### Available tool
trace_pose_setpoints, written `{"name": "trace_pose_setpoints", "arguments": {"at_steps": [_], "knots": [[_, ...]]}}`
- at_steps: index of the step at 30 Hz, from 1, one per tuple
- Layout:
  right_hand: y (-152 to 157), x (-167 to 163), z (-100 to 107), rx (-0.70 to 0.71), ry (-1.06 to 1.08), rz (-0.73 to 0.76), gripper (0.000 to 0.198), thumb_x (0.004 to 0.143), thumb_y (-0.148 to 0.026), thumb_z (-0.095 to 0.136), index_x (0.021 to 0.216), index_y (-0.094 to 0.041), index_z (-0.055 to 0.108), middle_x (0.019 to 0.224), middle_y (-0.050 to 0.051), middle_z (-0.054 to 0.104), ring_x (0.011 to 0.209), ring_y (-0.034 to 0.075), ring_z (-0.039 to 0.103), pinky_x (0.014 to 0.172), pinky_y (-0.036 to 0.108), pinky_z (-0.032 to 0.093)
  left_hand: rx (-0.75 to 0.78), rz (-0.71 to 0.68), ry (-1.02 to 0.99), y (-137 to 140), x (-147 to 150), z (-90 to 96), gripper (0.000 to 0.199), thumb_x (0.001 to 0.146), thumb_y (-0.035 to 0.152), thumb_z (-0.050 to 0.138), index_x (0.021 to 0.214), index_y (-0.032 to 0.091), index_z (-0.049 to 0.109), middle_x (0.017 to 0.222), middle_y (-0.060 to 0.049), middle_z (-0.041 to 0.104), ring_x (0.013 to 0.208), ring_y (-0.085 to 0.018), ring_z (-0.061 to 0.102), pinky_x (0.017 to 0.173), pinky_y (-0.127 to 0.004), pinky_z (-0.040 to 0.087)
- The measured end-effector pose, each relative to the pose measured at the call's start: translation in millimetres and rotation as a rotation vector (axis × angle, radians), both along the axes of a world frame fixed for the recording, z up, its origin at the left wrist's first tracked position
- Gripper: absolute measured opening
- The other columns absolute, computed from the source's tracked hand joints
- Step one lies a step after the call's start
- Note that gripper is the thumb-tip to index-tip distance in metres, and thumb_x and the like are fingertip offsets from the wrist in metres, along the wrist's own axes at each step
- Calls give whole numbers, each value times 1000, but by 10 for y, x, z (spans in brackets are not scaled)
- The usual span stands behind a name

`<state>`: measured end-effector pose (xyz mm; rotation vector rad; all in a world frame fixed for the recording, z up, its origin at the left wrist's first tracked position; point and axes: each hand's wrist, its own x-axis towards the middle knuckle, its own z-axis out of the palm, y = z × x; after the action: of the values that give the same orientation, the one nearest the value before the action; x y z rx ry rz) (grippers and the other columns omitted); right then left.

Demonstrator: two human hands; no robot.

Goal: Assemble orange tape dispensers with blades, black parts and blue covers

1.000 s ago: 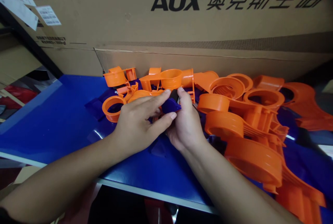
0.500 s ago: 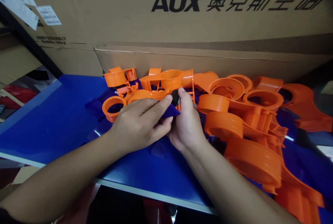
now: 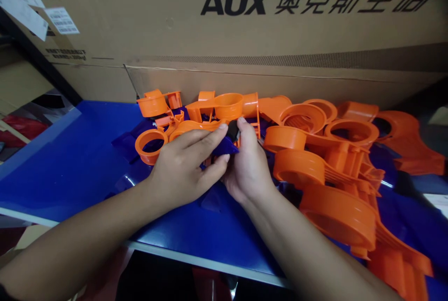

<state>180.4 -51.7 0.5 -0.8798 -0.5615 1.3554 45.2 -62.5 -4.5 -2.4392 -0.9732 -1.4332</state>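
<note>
My left hand [image 3: 185, 161] pinches dark-blue pointed plastic piece [image 3: 227, 146], newly tilted, baring more of blocky black part [image 3: 233, 129] at one o'clock: adjusting, I judge. Right hand [image 3: 250, 163] curled; hold, can't tell.

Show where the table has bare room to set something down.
Bare: the table's left end beyond the left forearm; the front strip between both forearms. Crowded: the back middle and right side, heaped with orange rings and blue pieces.

blue piece [image 3: 227, 147], black part [image 3: 232, 130]: partly hidden by hands [image 3: 184, 161] | label [image 3: 63, 20]: print unreadably small | carton [image 3: 140, 16]: top cut off
</note>
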Motion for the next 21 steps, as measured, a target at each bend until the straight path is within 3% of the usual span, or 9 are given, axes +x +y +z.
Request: {"name": "trace_pose_setpoints", "arguments": {"at_steps": [9, 16, 21], "knots": [[21, -7, -39, 23, 12, -9, 31, 93, -57, 70, 95, -27, 76, 98, 2, 82, 92, 25, 75, 72, 37, 61, -52, -14, -65, 1, 14, -18, 43, 96, 24, 77, 138, 19, 74, 105, -5, 83, 90, -17, 81, 89, -31, 69], [26, -9, -51, 26, 17, -14, 29, 91, -58, 72, 85, -29, 69, 89, 1, 79, 90, 25, 76, 69, 36, 60, -72, -4, -70, 9, 21, -16, 39, 97, 29, 81, 135, 23, 76, 116, -6, 85, 98, -20, 82, 94, -34, 70], [16, -9, -40, 21, 23, -6, 30, 91, -58, 72, 86, -28, 69, 88, 1, 78, 88, 24, 75, 69, 36, 60, -58, 1, -79, 9, 13, -11, 39, 96, 31, 83, 134, 24, 77, 114, -6, 85, 93, -18, 82, 88, -32, 70]]}}
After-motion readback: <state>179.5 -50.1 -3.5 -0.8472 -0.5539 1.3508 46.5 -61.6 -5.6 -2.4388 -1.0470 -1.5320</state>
